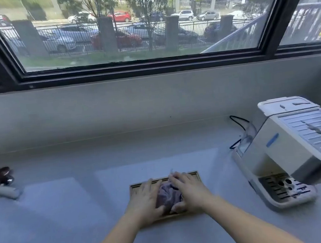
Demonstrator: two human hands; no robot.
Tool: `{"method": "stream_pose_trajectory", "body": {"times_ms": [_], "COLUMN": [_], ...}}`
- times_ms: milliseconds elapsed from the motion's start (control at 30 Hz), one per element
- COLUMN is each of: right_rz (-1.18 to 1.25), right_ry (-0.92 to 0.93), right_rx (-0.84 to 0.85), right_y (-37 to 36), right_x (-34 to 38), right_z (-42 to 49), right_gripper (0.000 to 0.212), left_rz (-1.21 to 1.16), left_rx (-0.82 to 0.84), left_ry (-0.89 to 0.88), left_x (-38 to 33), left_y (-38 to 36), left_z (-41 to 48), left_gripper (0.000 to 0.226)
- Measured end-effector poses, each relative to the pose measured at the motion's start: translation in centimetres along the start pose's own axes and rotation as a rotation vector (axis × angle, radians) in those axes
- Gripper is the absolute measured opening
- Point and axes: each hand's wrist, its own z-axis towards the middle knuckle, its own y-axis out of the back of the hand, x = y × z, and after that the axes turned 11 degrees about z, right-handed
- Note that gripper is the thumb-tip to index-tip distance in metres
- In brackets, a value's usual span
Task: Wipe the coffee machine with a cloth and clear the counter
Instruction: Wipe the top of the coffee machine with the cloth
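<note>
**Your two bare hands and forearms**
Your left hand [146,198] and right hand [190,191] are uncovered. Your left forearm [116,237] and right forearm [241,217] are bare too, all the way down to the lower edge of the view. The wrists look narrow, and the wide lens makes the forearms broaden toward you. Your fingers are slim, but the tips are blurred, so you cannot make out the nails.

No readable text, label or number anywhere.
</note>
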Motion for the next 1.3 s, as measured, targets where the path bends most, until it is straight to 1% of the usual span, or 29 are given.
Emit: {"method": "stream_pose_trajectory", "body": {"times_ms": [67,133,333,433,533,600,700,800,867,967,1067,1167,1300], "right_rz": [0.028,0.024,0.016,0.006,0.068,0.126,0.128,0.13,0.148,0.111,0.092,0.125,0.166], "right_ry": [-0.016,-0.055,-0.083,-0.08,-0.059,-0.062,-0.06,-0.052,-0.042,-0.037,-0.068,-0.092,-0.115], "right_rx": [0.033,0.053,0.046,0.048,0.026,-0.009,-0.068,-0.13,-0.169,-0.231,-0.269,-0.3,-0.39], "right_y": [-0.6,-1.3,-2.1,-2.2,-2.3,-2.3,-1.9,-1.5,-1.2,-0.1,1.2,2.2,4.0], "right_x": [0.2,0.3,0.2,0.5,0.9,1.0,1.2,1.2,1.2,1.1,0.8,0.7,0.7], "right_z": [0.2,0.1,0.8,1.5,2.2,2.3,2.1,1.5,1.0,0.1,-1.0,-2.5,-5.0], "right_gripper": [0.114,0.112,0.104,0.099,0.081,0.063,0.036,0.024,0.024,0.031,0.028,0.034,0.047], "left_rz": [-0.033,-0.025,-0.033,-0.045,-0.154,-0.241,-0.358,-0.356,-0.329,-0.314,-0.334,-0.322,-0.336], "left_rx": [0.04,0.06,-0.009,-0.015,-0.04,-0.05,-0.063,-0.091,-0.103,-0.13,-0.161,-0.17,-0.205], "left_ry": [-0.023,-0.042,-0.145,-0.147,-0.133,-0.133,-0.135,-0.139,-0.158,-0.196,-0.235,-0.267,-0.327], "left_x": [0.2,0.3,1.0,1.0,0.8,0.6,0.6,0.7,0.6,0.0,-0.7,-1.8,-3.3], "left_y": [-0.4,-0.9,-1.3,-0.9,-0.3,-0.1,0.3,0.9,1.6,2.8,3.9,5.0,6.3], "left_z": [0.5,0.8,1.5,1.6,1.7,1.6,1.3,1.4,1.8,2.2,2.2,2.3,2.8], "left_gripper": [0.088,0.088,0.083,0.07,0.06,0.061,0.062,0.055,0.047,0.041,0.043,0.045,0.046]}}
